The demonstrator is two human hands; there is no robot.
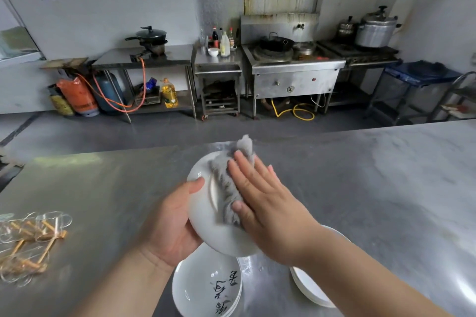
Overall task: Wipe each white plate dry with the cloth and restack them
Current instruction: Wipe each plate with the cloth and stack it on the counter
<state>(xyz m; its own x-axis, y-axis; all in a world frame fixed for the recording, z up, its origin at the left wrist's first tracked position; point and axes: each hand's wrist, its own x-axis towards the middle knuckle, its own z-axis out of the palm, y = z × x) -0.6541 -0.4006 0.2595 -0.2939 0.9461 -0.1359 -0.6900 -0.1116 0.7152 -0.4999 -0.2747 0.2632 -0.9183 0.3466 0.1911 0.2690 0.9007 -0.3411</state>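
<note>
Hands raised above the steel bench [360, 188]. Left hand [170, 229] grips a tilted white plate [203, 216] at its rim, thumb on the face. Right hand [262, 198], fingers straight, presses a grey cloth [226, 188] flat against it. Beneath, on the bench, sit a lettered stack [203, 288] and a second stack [309, 288], apart.

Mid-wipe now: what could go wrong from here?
1. The plate is tilted and held at one edge by the left hand. The right hand pressing the cloth may push it loose onto the stack below.
2. The right forearm passes over the second stack and may knock it.
</note>
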